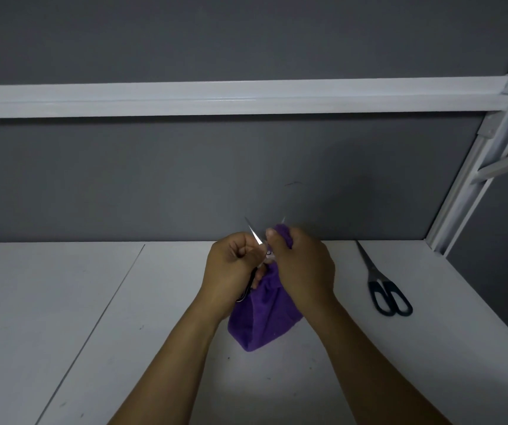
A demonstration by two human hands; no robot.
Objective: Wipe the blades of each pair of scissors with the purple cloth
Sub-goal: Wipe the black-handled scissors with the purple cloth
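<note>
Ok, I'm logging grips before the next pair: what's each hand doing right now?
Left hand: grips the scissors, blades spread.
Right hand: pinches the purple cloth around one blade.

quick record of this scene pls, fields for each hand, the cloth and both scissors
left hand: grips held scissors at the handles
right hand: pinches purple cloth round one blade
held scissors: blades open, tips pointing away
purple cloth: bunched, hangs below the hands
spare scissors: blades closed, lying flat on table, to the right, untouched
</note>
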